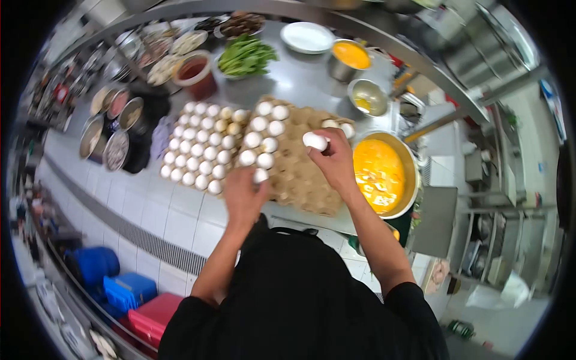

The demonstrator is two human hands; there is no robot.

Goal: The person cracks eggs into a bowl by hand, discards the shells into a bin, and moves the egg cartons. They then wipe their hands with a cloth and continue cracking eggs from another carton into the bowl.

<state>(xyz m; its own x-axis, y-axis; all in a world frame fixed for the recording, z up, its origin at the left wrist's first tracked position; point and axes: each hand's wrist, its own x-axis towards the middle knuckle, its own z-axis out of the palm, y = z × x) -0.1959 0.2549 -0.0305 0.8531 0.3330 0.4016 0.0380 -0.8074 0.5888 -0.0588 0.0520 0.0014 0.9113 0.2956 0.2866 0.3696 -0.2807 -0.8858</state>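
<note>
The white, smooth-shelled egg (314,141) is above the right part of the brown moulded-pulp tray (318,192). The right hand (338,157) grasps it between thumb and fingers. Handling, as judged: light, rigid and fragile; the shell may slip if wet. Take hold around the widest part with thumb and fingertips; apply even, low pressure and avoid squeezing the ends.

The left hand (242,197) has its fingers at a second white egg (260,176), at the tray's near left; whether they have closed on it cannot be told. Left of the tray: close-packed rows of white eggs (192,163).

Right of the tray: a wide, round metal basin (414,180) of orange-yellow liquid. Far side of the basin: a small steel bowl (372,91); farther, a steel pot (343,72) of orange liquid. Far left on the steel table (288,78): green leafy vegetables (246,57) and a red-filled tub (203,89).
</note>
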